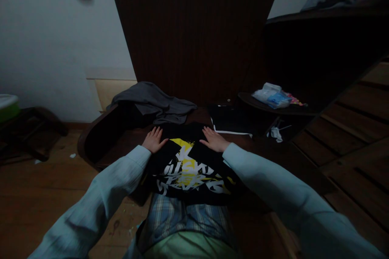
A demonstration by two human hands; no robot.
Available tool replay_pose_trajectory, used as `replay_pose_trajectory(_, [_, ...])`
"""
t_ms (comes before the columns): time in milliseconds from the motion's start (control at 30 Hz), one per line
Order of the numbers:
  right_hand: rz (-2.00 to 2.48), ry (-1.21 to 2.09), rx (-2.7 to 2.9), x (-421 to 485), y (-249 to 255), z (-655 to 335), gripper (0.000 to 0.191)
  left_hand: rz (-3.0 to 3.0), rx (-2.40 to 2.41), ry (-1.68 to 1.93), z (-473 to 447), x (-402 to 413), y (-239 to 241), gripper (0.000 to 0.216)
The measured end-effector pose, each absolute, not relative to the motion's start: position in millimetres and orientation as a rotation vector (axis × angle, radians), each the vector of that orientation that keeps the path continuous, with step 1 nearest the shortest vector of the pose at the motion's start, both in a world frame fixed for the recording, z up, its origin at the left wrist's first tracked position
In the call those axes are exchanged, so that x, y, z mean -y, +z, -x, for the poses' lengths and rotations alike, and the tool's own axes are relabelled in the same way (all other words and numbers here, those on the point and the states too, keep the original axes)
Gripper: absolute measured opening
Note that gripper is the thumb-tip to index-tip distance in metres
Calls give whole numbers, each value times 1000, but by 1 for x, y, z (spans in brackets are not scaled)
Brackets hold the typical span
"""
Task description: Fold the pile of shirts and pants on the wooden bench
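A black T-shirt [170,170] with white and yellow lettering is spread out in front of me, its near part against my lap. My left hand [154,140] lies flat on its upper left part, fingers spread. On the upper right part rests my right hand [214,139], also flat with fingers apart. Neither hand grips the cloth. Beyond my left hand, a grey garment [152,101] is draped over the dark wooden bench [103,153]. A folded black item [229,119] with a white edge lies beyond my right hand.
A dark wooden panel [194,40] stands behind the bench. On a rounded shelf [247,99] to the right sits a plastic packet [272,96]. Slatted wood [349,137] runs along the far right. A stool [33,129] holding a green-and-white container [8,107] stands at left.
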State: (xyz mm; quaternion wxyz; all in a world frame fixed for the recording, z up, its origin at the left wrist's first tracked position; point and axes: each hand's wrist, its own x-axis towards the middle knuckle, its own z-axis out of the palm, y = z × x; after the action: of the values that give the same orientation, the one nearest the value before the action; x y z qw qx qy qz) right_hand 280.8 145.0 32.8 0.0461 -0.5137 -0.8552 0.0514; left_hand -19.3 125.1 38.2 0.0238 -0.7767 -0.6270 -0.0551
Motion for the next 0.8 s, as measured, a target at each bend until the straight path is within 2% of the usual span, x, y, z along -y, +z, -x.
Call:
replay_pose_trajectory(100, [1566,166,2657,-150,53,-271,65,2386,1936,-183,19,-123,36,55])
replay_pose_trajectory(233, [1214,81,2613,-143,74,-237,46,2376,1906,-296,21,-122,33,57])
replay_pose_trajectory(433, [586,101,2739,-112,51,-191,38,2313,1917,-589,28,-122,38,46])
replay_pose_trajectory(567, [575,190,2726,-110,39,-191,31,2122,2162,-753,45,-117,44,39])
replay_pose_trajectory(800, [611,255,2640,-108,43,-194,28,2070,2396,-542,60,-111,49,28])
